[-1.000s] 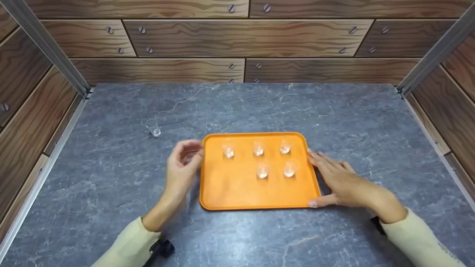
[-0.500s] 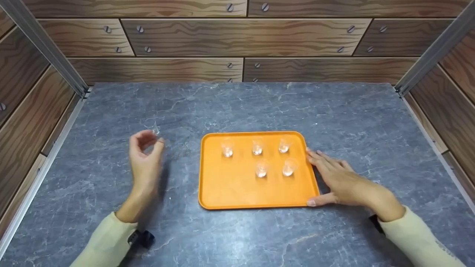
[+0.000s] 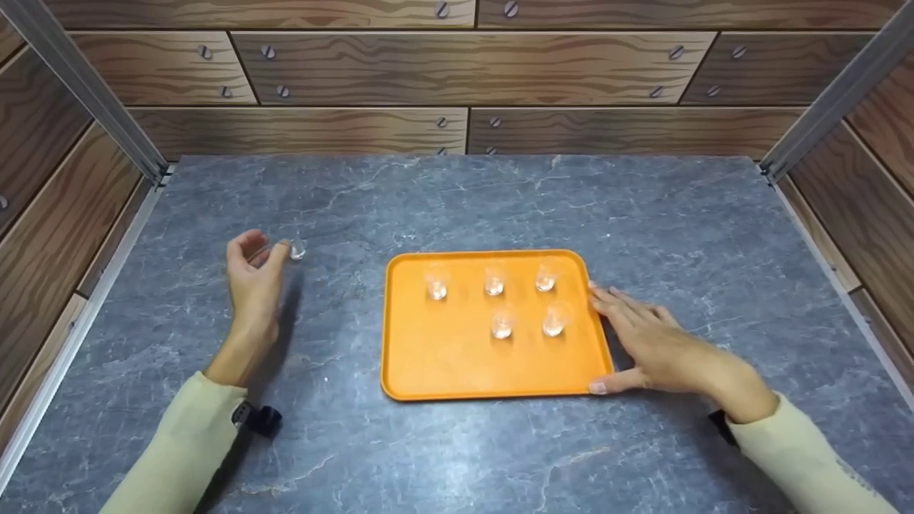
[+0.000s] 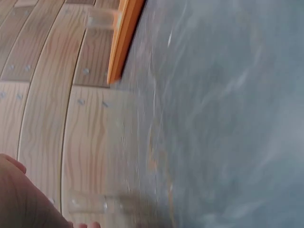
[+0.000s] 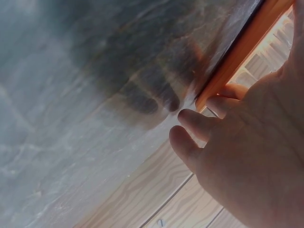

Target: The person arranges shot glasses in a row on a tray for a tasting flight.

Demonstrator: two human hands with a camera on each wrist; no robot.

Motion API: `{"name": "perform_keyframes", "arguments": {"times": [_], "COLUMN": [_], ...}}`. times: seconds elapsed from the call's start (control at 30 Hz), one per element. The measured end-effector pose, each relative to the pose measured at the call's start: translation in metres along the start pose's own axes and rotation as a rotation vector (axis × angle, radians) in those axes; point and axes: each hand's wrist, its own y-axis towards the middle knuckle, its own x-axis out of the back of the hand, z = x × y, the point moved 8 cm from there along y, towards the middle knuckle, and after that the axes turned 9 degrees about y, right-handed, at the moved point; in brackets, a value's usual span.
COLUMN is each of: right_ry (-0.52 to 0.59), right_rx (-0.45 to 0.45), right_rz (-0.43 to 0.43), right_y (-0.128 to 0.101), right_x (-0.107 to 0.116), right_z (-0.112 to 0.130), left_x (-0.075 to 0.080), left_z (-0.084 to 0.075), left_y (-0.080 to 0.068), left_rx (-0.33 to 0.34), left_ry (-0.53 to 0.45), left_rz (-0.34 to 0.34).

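Blur in the left wrist view hides the grip, so whether the left hand (image 3: 253,275), fingers curled at the lone glass (image 3: 296,248) on the counter (image 3: 457,200), has hold of it cannot be told. Tray (image 3: 443,364) holds five glasses (image 3: 502,323). The right hand (image 3: 653,346) lies flat against its right rim.
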Motion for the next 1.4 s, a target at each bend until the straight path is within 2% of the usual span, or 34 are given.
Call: {"name": "perform_keyframes", "arguments": {"times": [0.27,0.47,0.7,0.93,1.2,1.4], "right_ry": [0.017,0.014,0.005,-0.006,-0.001,0.005], "right_rx": [0.017,-0.01,-0.018,-0.016,0.001,-0.022], "right_rz": [-0.005,0.006,0.01,0.005,-0.009,0.008], "right_y": [0.001,0.0,-0.001,-0.001,-0.002,-0.002], "right_x": [0.0,-0.002,-0.001,0.002,0.003,0.0], "right_z": [0.002,-0.002,-0.003,-0.003,-0.001,-0.003], "left_x": [0.0,-0.005,-0.013,-0.018,-0.018,-0.017], "left_z": [0.014,0.015,0.016,0.02,0.019,0.023], "left_y": [0.021,0.031,0.038,0.042,0.042,0.042], "left_rx": [0.049,0.072,0.1,0.085,0.059,0.058], "left_ry": [0.046,0.078,0.057,0.031,0.111,0.083], "left_rz": [0.063,0.121,0.184,0.174,0.152,0.14]}}
